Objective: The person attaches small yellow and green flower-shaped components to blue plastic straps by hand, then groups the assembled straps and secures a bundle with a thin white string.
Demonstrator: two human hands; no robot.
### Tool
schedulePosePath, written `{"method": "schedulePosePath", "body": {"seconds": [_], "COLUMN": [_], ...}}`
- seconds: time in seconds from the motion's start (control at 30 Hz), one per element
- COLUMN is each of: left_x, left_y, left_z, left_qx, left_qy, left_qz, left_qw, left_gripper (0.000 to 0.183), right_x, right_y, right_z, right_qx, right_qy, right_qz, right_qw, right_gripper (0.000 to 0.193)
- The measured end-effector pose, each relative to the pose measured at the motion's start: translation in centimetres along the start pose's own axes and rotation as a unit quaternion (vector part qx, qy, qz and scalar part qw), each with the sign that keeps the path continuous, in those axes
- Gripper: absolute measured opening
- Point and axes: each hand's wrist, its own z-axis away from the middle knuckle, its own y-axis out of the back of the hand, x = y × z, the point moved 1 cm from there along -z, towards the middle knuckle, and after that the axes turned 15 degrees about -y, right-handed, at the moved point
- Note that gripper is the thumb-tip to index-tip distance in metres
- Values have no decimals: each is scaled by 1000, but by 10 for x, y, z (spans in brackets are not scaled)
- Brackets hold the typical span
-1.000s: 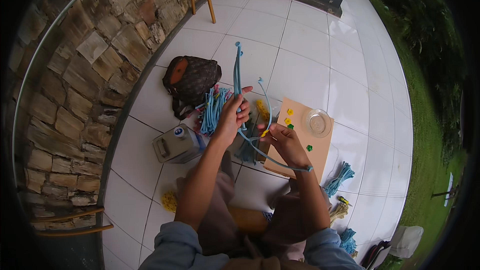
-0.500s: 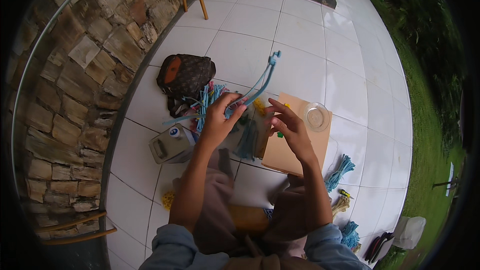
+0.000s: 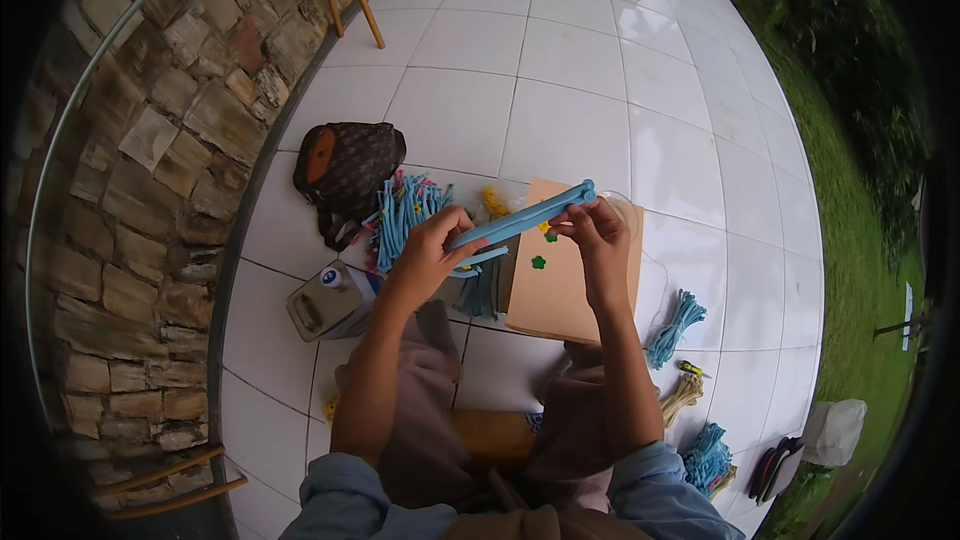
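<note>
A doubled light-blue cord (image 3: 522, 220) with a knot at one end stretches between my hands, slanting up to the right. My left hand (image 3: 432, 248) is closed around its lower end, and a loose cord end sticks out below. At the knot, the fingertips of my right hand (image 3: 597, 240) pinch the cord. Under the cord lies a tan board (image 3: 570, 295) bearing a green flower-shaped piece (image 3: 538, 262) and a yellow one (image 3: 545, 227). My right hand partly covers a clear round dish (image 3: 632, 212) on the board.
A pile of blue cords (image 3: 412, 202) lies beside a dark backpack (image 3: 352, 168). Left of my knee stands a metal can (image 3: 322, 308). At right are blue cord bundles (image 3: 680, 328), a beige bundle (image 3: 683, 396) and a small yellow-and-black tool (image 3: 690, 369). A stone wall (image 3: 160, 190) borders the left.
My right hand has moved up to the knot and now pinches it. The cord has swung down from pointing upward to a flatter slant. The whole view has shifted slightly.
</note>
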Motion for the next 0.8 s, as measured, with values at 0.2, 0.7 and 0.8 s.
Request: {"method": "schedulePosePath", "body": {"seconds": [0.2, 0.7, 0.8], "left_x": [-11, -16, -14], "left_y": [3, 5, -2], "left_z": [1, -1, -3], "left_qx": [140, 192, 213], "left_qy": [173, 168, 222], "left_qz": [416, 551, 400], "left_qw": [882, 794, 864], "left_gripper": [28, 31, 30], "right_x": [-2, 34, 40], "right_y": [-4, -11, 4], "right_z": [4, 14, 11], "right_qx": [19, -219, -201], "right_qy": [6, -154, -118], "right_qz": [-16, 370, 465], "right_qw": [1000, 890, 854], "right_gripper": [9, 8, 13]}}
